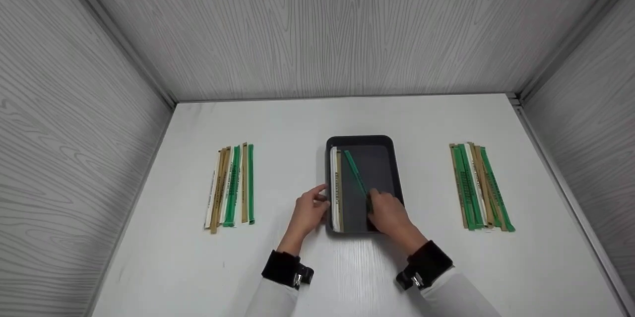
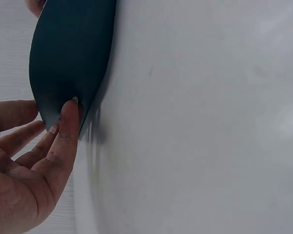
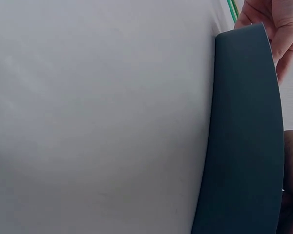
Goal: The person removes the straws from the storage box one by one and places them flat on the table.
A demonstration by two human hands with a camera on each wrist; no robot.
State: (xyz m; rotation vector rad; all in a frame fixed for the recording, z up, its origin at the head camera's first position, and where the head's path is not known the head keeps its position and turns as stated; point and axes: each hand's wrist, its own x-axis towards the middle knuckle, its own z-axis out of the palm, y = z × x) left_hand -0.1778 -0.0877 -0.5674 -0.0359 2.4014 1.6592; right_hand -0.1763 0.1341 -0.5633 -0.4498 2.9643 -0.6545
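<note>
A black rectangular tray (image 1: 364, 232) lies on the table in the head view. Inside, along its left wall, white and brown paper-wrapped sticks (image 1: 337, 188) lie side by side. My right hand (image 1: 391, 214) reaches over the tray's right part and pinches the lower end of a green paper-wrapped stick (image 1: 353, 164), which slants up to the left. My left hand (image 1: 307, 213) is at the tray's left edge; in the left wrist view its fingers (image 2: 63, 136) touch the outer wall. The right wrist view is mostly the tray's side (image 3: 244, 126) and bare white surface.
To the left lies a row of white, brown and green wrapped sticks (image 1: 230, 188). A similar bunch (image 1: 481, 188) lies to the right. Wood-patterned grey panels (image 1: 317, 34) enclose the white table (image 1: 297, 118) at the back and both sides.
</note>
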